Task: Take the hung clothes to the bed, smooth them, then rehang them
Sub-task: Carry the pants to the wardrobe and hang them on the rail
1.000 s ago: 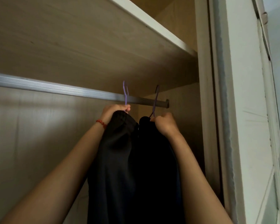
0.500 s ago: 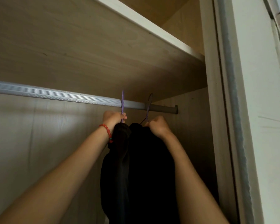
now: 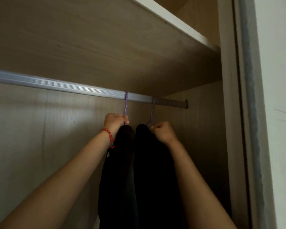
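Two dark garments hang side by side in the wardrobe, the left garment (image 3: pixel 120 171) and the right garment (image 3: pixel 149 171). Each hangs from a purple hanger, the left hanger (image 3: pixel 125 106) and the right hanger (image 3: pixel 152 111), both hooked over the silver rail (image 3: pixel 56 84). My left hand (image 3: pixel 115 121), with a red bead bracelet on the wrist, grips the left hanger's neck just above the cloth. My right hand (image 3: pixel 163 132) is curled at the top of the right garment, just below its hanger's neck; what it grips is hidden.
A wooden shelf (image 3: pixel 106 38) runs close above the rail. The wardrobe's right side panel (image 3: pixel 228 129) and a white door frame (image 3: pixel 277 113) stand close to the right garment. The rail to the left of the hangers is bare.
Both hangers have come down onto the rail: their hooks were above it a second ago and now sit over it. My hands have lowered slightly with the garments.
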Demonstrator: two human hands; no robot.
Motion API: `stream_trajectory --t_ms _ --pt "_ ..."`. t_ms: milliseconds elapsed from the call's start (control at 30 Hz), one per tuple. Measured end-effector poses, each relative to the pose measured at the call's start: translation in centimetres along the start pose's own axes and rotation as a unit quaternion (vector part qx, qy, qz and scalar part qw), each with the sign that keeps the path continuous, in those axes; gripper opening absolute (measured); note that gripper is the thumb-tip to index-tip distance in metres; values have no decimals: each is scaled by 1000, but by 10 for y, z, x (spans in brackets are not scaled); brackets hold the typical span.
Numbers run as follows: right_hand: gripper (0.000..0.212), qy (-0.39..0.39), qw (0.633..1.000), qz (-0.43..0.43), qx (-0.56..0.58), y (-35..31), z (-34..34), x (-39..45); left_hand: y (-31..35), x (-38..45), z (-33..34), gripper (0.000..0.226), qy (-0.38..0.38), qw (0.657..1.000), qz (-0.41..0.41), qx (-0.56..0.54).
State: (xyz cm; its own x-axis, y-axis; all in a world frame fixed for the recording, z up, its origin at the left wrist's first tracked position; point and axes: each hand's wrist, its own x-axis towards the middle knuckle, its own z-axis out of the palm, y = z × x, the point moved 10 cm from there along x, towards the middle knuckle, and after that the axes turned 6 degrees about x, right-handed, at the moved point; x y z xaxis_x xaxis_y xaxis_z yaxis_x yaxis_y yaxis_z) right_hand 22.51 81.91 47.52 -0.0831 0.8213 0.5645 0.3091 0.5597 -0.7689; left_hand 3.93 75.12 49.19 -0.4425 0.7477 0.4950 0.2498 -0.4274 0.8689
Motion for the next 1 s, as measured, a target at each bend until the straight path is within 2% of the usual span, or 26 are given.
stream_trajectory --t_ms 167,233,333,433,633,800,867,933,1000 --pt "32 2 1000 -15 9 2 -19 -29 -2 -12 0 17 8 999 40 34" --pt "27 21 999 -22 20 1 -31 -45 0 -22 -3 17 26 994 71 74" --pt "34 54 998 -13 30 4 -50 -79 -5 -47 -7 24 48 985 119 120" --pt "35 81 995 -9 50 13 -61 -127 -22 -77 -9 29 38 978 163 127" --pt "36 118 991 47 30 80 -55 -233 -71 -160 -19 40 58 966 214 133" --pt "27 101 983 154 -3 163 -41 -333 -162 -238 -12 36 -9 966 173 189" --pt "24 80 975 208 -24 199 -31 -375 -211 -276 -6 40 -53 964 130 226" --pt "22 57 964 260 -15 233 -22 -417 -261 -317 -1 56 -105 959 74 252" --pt "20 22 951 305 -37 266 -16 -455 -305 -357 -2 58 -143 954 6 262"
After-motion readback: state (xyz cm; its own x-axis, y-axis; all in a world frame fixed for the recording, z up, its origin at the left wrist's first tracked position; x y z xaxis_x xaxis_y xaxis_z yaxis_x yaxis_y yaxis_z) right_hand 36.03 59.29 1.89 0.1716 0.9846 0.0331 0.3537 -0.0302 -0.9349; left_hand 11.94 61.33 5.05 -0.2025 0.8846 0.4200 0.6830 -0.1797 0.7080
